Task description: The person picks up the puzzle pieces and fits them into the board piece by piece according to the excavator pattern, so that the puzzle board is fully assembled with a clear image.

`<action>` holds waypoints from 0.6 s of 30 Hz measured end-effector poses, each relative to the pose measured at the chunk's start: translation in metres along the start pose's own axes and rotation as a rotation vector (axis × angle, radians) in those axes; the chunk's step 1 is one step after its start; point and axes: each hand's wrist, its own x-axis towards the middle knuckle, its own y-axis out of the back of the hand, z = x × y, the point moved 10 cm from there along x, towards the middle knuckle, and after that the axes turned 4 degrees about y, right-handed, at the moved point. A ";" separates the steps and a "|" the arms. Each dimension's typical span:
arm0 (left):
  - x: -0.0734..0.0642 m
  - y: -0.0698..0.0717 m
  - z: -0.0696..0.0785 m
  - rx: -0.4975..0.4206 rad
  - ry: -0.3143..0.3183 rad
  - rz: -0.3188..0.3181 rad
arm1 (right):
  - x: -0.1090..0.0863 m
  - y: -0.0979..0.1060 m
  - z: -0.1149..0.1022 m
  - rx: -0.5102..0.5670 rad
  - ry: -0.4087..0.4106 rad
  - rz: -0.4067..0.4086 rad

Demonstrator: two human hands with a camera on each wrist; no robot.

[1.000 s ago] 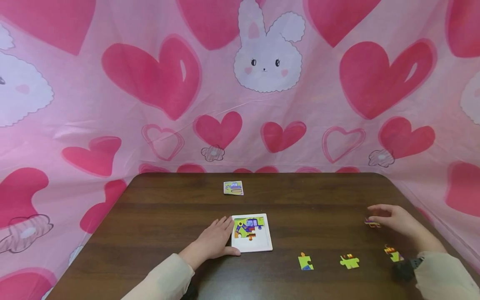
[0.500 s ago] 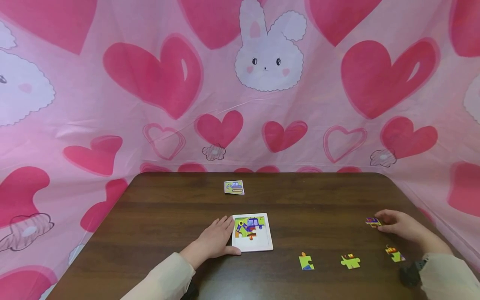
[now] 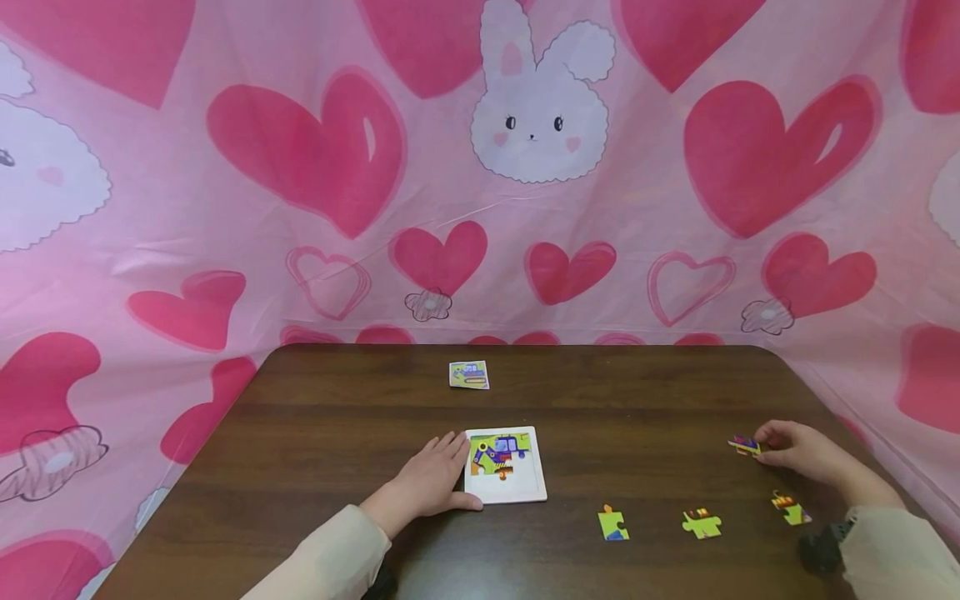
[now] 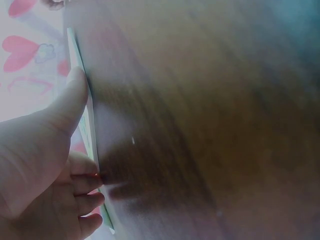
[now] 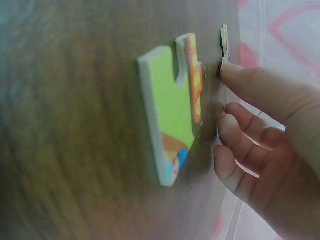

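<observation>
My left hand (image 3: 426,483) lies along the left side of a white square puzzle tray (image 3: 517,493), fingers extended against its edge and thumb at its near corner. A partly filled digger picture (image 3: 495,454) sits in the tray's upper part. At the far right my right hand (image 3: 802,450) pinches a purple and yellow puzzle piece (image 3: 744,446) between thumb and finger, one side of it tipped up. In the right wrist view the thumb meets that piece's edge, while a green and orange puzzle piece (image 5: 170,107) lies nearer the camera.
Loose puzzle pieces lie on the brown table (image 3: 360,392): a green and blue one (image 3: 612,525), a green one (image 3: 701,524) and a green and orange one (image 3: 791,508). Behind the tray is a small picture card (image 3: 468,375). A pink heart-print cloth (image 3: 570,217) hangs beyond the table.
My right hand has shifted slightly right to the piece's right edge, and the piece now tilts up from the table. The left hand and tray have stayed still.
</observation>
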 end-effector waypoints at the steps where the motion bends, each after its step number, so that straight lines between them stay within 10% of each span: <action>1: 0.000 0.000 0.000 -0.001 0.000 -0.001 | 0.000 0.000 -0.001 0.001 0.008 0.004; 18: 0.000 0.000 -0.001 -0.004 0.004 -0.012 | 0.027 0.013 -0.079 0.052 0.142 0.144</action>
